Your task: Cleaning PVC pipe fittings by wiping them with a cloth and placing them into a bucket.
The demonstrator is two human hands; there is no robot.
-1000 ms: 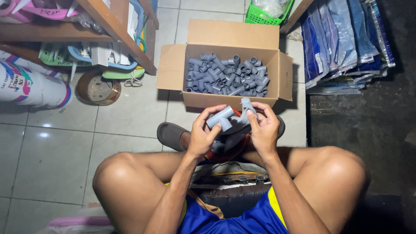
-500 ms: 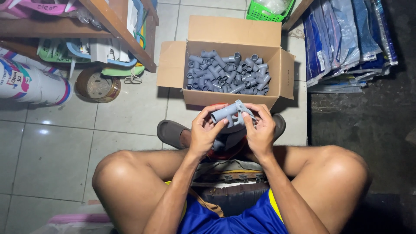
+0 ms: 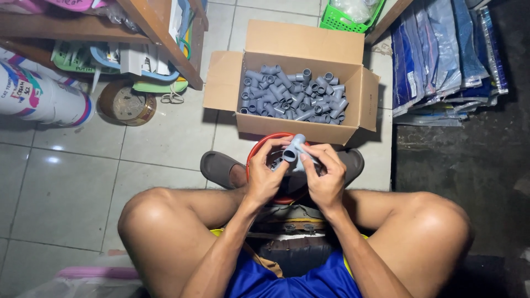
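Note:
I sit on the floor with both hands raised in front of me over a red-rimmed basin [image 3: 255,157]. My left hand [image 3: 266,174] and my right hand [image 3: 326,175] together grip a grey plastic pipe fitting [image 3: 296,149], its open end facing up toward me. Just beyond my hands stands an open cardboard box [image 3: 301,124] filled with several more grey pipe fittings [image 3: 292,96]. My feet in brown sandals [image 3: 218,168] rest on either side of the basin.
A wooden shelf [image 3: 160,38] with papers stands at the left, with a white bucket [image 3: 41,94] and a round tin lid [image 3: 126,104] below it. A green basket [image 3: 345,14] is at the top. Stacked blue plastic packets [image 3: 441,60] lie at the right.
My hands have turned the grey fitting and drawn it slightly closer to me; its open end now faces up. The red basin rim has come into view below my hands.

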